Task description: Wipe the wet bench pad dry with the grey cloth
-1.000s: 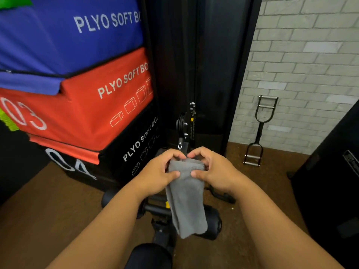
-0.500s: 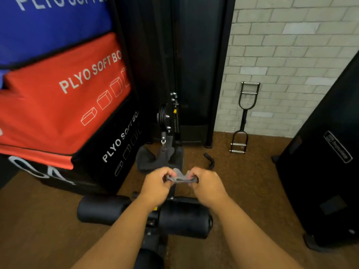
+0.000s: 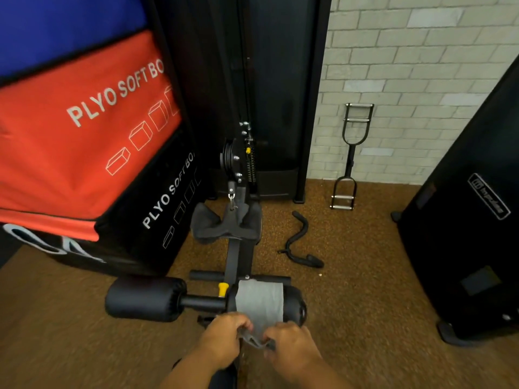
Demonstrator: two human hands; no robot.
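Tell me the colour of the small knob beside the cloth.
Yellow knob, left of the grey cloth; head view.

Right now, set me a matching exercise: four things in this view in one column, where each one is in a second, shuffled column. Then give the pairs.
Things:
1. grey cloth
2. double-grip cable handle
3. curved black bar
4. red plyo box

Places:
A. lying flat on the brown floor
B. draped over the right roller pad, near end gripped by the left hand and right hand
C. stacked between a blue box and a black box
D. leaning upright against the brick wall

Pairs: 1-B, 2-D, 3-A, 4-C
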